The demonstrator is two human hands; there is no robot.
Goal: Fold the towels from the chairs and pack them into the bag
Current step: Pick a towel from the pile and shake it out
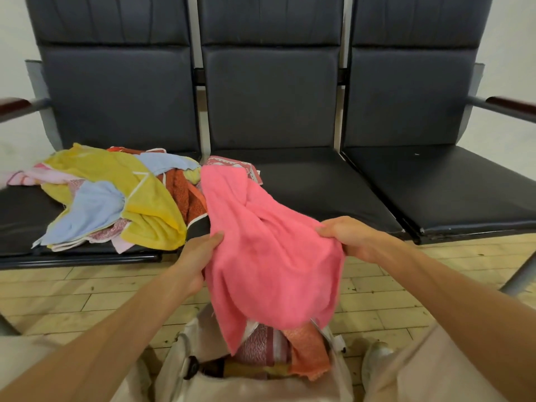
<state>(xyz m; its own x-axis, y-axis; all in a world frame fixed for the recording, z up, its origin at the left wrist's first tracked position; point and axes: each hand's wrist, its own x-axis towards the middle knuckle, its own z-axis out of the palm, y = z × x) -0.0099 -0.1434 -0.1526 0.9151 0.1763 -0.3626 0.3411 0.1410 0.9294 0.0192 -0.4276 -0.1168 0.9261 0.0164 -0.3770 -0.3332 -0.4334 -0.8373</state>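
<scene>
Head view: one wide frame, looking down over both forearms at a seating bench point(435, 187) and an open bag point(179, 369) on the floor point(87, 291).
Hidden or unclear: the bag's near side is cut off by the lower frame edge. A dark object point(208, 367) inside it cannot be identified. The pink towel point(269, 256) covers part of the bag mouth and most of a patterned towel point(237, 165) on the middle seat.
Left hand point(200, 256): grips the pink towel's left edge, thumb on top, fingers hidden under the cloth.
Right hand point(348, 236): fingers curled round the towel's right edge.
Pink towel: one, hanging loose and unfolded between the hands. Its far end lies on the seat edge and its lower end droops into the bag.
Bag contents: two towels made out, a maroon patterned towel point(261, 346) and an orange towel point(309, 352). Anything beneath is hidden.
Pile point(116, 198): on the left seat, jumbled. A yellow towel point(150, 204), a light blue towel point(92, 210) and a rust towel point(188, 195) are visible. A second light blue patch shows behind, and whether it is a separate piece cannot be told. No total count is possible.
Bench: three dark padded seats with two armrests, both cut off at the frame sides.
Shoe point(377, 358): one, pale, right of the bag.
</scene>
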